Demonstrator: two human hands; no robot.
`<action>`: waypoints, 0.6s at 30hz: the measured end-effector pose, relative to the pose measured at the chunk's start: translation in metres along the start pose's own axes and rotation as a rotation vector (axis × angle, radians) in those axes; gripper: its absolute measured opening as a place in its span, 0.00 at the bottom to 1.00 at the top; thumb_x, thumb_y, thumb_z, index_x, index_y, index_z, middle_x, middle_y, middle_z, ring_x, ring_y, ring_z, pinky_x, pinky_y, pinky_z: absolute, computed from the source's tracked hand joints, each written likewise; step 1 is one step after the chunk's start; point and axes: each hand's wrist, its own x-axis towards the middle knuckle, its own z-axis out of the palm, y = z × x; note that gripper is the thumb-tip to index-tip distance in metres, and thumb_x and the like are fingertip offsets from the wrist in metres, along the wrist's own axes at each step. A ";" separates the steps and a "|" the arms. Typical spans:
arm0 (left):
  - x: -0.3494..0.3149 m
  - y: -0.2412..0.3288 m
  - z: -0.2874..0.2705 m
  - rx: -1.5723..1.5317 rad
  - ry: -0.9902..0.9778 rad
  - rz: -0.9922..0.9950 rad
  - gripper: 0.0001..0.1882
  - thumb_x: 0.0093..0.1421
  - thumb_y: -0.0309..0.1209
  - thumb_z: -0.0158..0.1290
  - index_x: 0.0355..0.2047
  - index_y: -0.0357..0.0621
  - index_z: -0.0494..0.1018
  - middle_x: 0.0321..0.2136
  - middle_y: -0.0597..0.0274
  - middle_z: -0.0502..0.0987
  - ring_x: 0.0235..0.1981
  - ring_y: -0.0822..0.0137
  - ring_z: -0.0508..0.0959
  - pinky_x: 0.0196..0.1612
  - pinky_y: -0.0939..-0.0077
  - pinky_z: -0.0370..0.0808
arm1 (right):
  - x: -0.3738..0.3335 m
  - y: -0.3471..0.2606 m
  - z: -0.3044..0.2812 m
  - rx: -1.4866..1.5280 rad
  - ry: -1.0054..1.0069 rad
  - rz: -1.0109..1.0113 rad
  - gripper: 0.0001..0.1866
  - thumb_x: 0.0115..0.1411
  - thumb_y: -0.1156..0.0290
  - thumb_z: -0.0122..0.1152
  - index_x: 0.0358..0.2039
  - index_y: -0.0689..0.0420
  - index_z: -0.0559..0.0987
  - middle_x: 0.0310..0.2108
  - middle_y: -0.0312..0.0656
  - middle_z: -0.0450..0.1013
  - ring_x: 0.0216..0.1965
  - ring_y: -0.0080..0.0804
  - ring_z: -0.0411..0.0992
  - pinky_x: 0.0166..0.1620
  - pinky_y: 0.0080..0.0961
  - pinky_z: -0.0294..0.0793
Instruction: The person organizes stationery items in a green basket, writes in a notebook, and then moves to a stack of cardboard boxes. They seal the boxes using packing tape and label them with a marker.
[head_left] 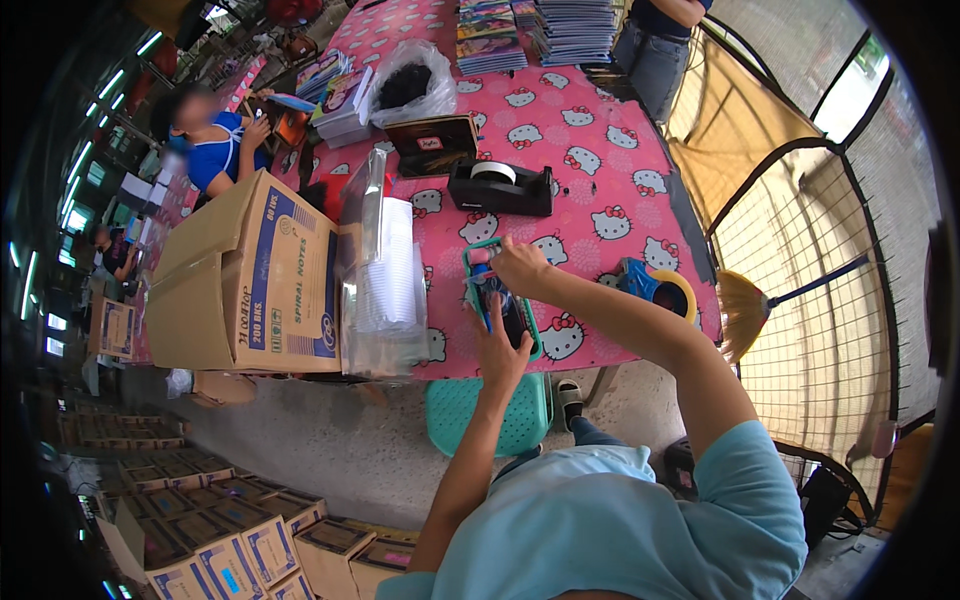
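A small teal-rimmed tray [536, 340] with dark and blue contents lies on the pink table near its front edge. My left hand [500, 350] rests over the near part of the tray, its fingers stretched and apart. At the tray's far end my right hand [522, 268] is closed, fingers together beside a pinkish piece; its fingertips hide what they grip. Beyond the hands stands a black tape dispenser [500, 195] with a white roll. To the right of my right forearm sits a blue hand-held tape dispenser [640, 280] with a roll of tape [672, 295].
An open cardboard carton [285, 290] and a clear plastic box of spiral notebooks [388, 280] stand at left. Book stacks [490, 40] lie at the far side. A teal stool [490, 410] is under the front edge, a broom [745, 310] at right. Two people work across the table.
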 end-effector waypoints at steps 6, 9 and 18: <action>0.003 -0.003 0.000 -0.004 -0.039 -0.027 0.45 0.48 0.33 0.58 0.64 0.47 0.47 0.60 0.22 0.36 0.59 0.26 0.50 0.57 0.49 0.63 | -0.002 0.017 -0.007 0.130 -0.034 -0.199 0.14 0.43 0.71 0.65 0.33 0.61 0.78 0.43 0.52 0.68 0.38 0.47 0.75 0.39 0.39 0.76; 0.003 -0.004 0.001 0.036 -0.030 0.001 0.45 0.48 0.34 0.58 0.64 0.47 0.47 0.60 0.22 0.36 0.59 0.26 0.50 0.56 0.49 0.63 | 0.000 0.029 -0.007 0.183 -0.054 -0.239 0.17 0.38 0.69 0.69 0.32 0.59 0.78 0.40 0.51 0.71 0.38 0.48 0.74 0.40 0.38 0.75; 0.009 -0.013 -0.002 0.325 -0.083 0.072 0.40 0.53 0.45 0.57 0.63 0.51 0.54 0.64 0.38 0.37 0.61 0.34 0.53 0.53 0.40 0.62 | -0.048 0.054 -0.048 0.646 0.130 -0.251 0.21 0.38 0.66 0.74 0.31 0.60 0.76 0.25 0.42 0.76 0.30 0.35 0.75 0.34 0.31 0.72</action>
